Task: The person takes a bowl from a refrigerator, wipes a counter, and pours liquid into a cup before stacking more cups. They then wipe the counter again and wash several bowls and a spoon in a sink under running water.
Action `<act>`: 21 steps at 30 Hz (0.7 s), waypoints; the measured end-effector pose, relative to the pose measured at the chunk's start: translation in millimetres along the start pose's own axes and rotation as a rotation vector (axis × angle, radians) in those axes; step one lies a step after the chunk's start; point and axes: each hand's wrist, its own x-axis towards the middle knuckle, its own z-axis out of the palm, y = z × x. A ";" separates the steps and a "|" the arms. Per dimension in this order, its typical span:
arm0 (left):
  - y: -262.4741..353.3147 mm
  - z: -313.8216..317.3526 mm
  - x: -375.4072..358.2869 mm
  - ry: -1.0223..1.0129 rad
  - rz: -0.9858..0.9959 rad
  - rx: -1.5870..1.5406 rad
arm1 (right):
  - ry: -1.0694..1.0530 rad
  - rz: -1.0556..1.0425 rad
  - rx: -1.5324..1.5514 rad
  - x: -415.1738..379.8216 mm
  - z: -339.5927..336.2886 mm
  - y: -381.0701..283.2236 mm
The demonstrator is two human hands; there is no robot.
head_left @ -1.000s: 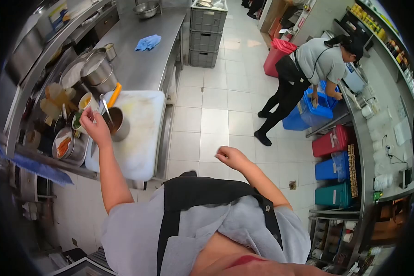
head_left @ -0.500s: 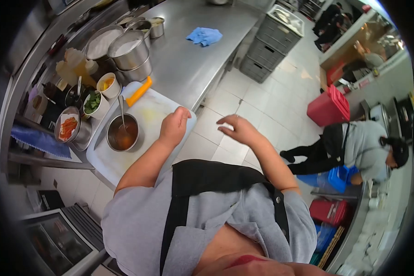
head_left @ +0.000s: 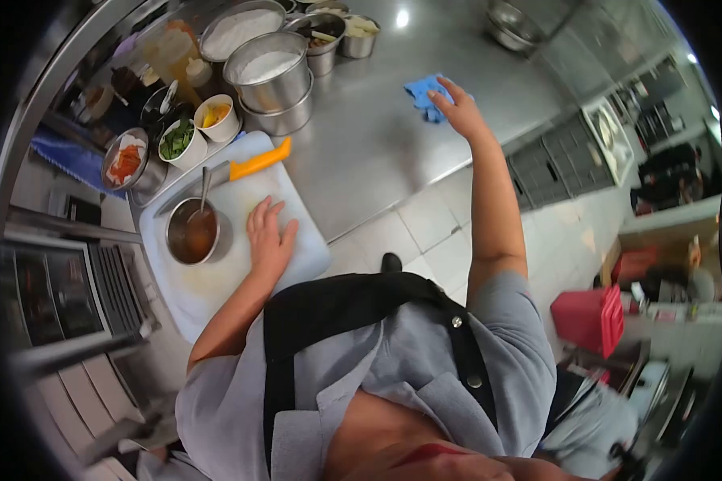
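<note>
My left hand [head_left: 270, 234] is over the white cutting board [head_left: 253, 188], fingers spread and holding nothing. Beside it on the board stands a small metal pot [head_left: 192, 232] with reddish-brown liquid and a spoon [head_left: 204, 188] leaning in it. A knife with a yellow handle [head_left: 261, 159] lies along the board's far edge. Out over the steel counter [head_left: 357, 152], my right hand [head_left: 461, 116] reaches to a crumpled blue cloth [head_left: 419, 94]. Its fingers are extended and apart, with the fingertips overlapping the cloth's edge in this view.
White tubs of green leaves [head_left: 178, 143] and yellow pieces [head_left: 214, 116] line the board, near a bowl of orange strips [head_left: 124, 164]. Stacked metal pots [head_left: 269, 80] stand behind. Grey crates [head_left: 549, 164] and a red bin [head_left: 590, 317] are to the right; a person [head_left: 594, 425] is at lower right.
My right hand has stretched forward to the blue cloth. My left hand has come down over the board and its fingers have spread. The view has turned to the right.
</note>
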 end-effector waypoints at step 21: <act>27.3 5.7 20.3 -0.048 -0.143 0.244 | 0.022 -0.340 0.224 163.3 -20.5 103.7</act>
